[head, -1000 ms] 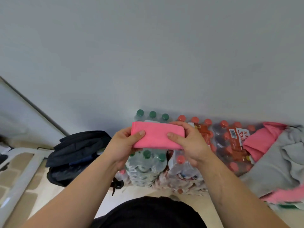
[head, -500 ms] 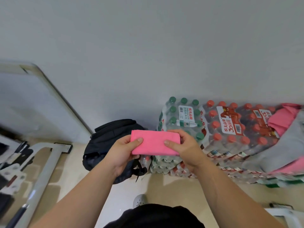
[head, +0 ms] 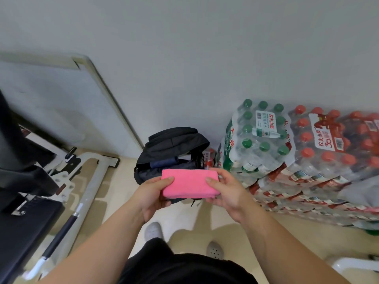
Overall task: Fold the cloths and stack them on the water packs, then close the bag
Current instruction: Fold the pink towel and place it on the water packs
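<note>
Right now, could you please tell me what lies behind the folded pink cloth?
The open black bag, with a dark blue item showing in its mouth. The pink cloth covers the bag's lower front, so that part cannot be seen.

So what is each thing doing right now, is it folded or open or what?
Pink cloth: folded into a small rectangle, held up off the floor.
Left hand: grips the cloth's left end.
Right hand: grips the cloth's right end.
Black backpack: on the floor, top open.
Green-capped water pack: wrapped, nothing on top.
Red-capped water packs: wrapped, stacked.
</note>
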